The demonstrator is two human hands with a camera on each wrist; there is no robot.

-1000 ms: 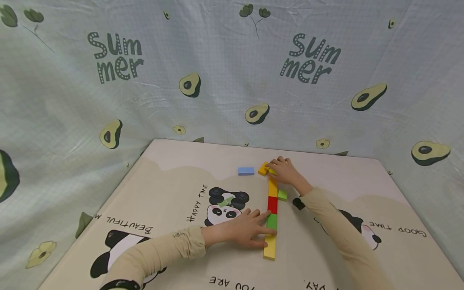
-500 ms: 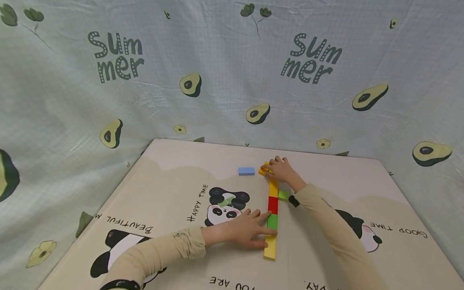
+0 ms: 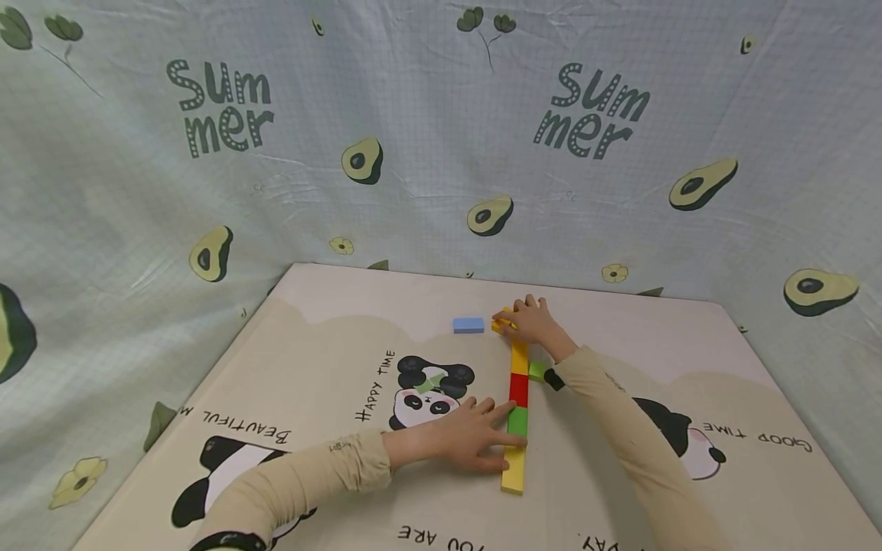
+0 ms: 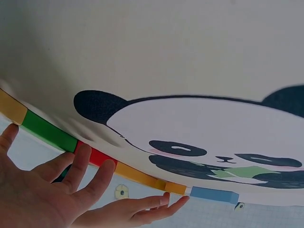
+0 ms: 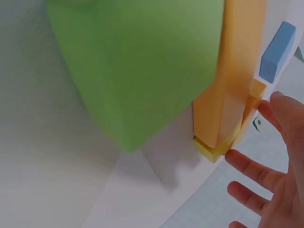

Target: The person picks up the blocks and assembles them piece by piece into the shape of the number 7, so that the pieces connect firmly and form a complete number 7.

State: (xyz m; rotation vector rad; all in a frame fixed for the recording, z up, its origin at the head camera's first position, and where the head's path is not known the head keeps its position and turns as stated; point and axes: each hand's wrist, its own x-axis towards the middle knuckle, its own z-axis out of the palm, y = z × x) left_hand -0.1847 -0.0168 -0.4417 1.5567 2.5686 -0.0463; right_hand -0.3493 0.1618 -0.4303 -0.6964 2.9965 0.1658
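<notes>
A row of toy blocks runs away from me in the head view: yellow (image 3: 513,478), green (image 3: 517,419), red (image 3: 519,390) and orange (image 3: 520,357). My left hand (image 3: 458,438) lies along its left side, fingers spread and fairly straight, tips at the green and yellow blocks. At the far end my right hand (image 3: 539,323) pinches another orange block (image 5: 257,89) between thumb and index finger. That block sits angled against a small yellow block (image 5: 207,150) at the row's end, mostly hidden by the hand in the head view.
A light green block (image 3: 537,372) adjoins the row's right side. Left of the far end lies a blue block (image 3: 468,326). The panda-print table surface (image 3: 331,337) ends at a hanging avocado-print cloth (image 3: 413,207).
My right hand has shifted slightly left, from over the yellow end block onto the angled orange block, its sleeve following. The left hand has stayed in place.
</notes>
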